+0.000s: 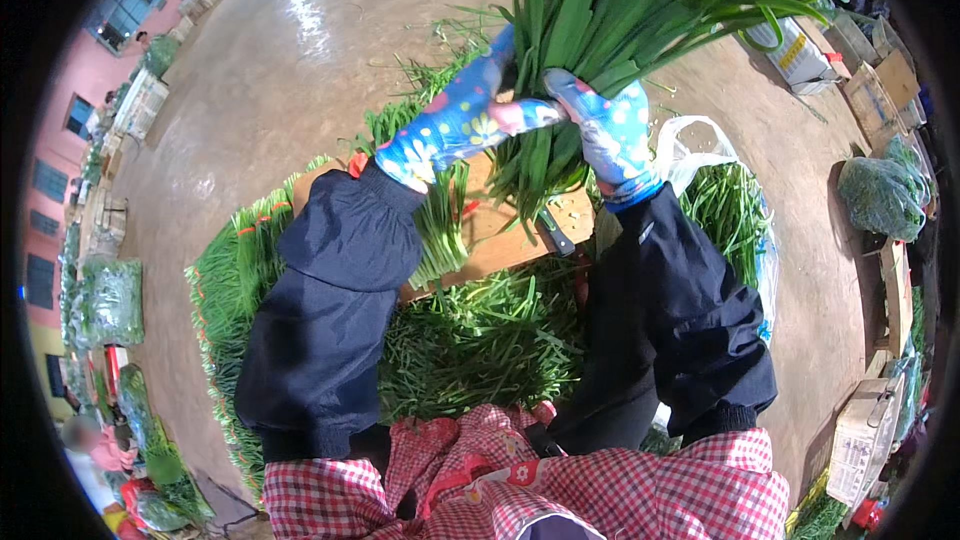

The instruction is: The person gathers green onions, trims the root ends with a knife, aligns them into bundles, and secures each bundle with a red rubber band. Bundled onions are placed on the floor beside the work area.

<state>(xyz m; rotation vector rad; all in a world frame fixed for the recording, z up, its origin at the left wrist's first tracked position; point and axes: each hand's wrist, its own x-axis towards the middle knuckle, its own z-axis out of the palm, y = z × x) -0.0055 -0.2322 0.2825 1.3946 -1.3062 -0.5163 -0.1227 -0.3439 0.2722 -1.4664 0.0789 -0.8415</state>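
A large bunch of flat green leaves, probably garlic chives [600, 22], is held up above a wooden board [502, 240], with the leaf tips spreading to the upper right. My left hand [480, 105], in a blue flowered glove, grips it from the left, its thumb across the front. From the right, my right hand [611, 127], in a matching glove, clasps the same bunch, its thumb near the left thumb. Below lies a dark-handled knife [555, 232], its blade partly hidden by greens. A bundle of stalks [442, 232] rests on the board beside my left wrist.
Rows of tied bundles [232, 300] are stacked on the left. Loose greens [480, 352] heap up between the board and my lap. At right stands a plastic bag [694, 157] of greens. Crates [874, 105] and a bagged bundle [881, 195] line the far right floor.
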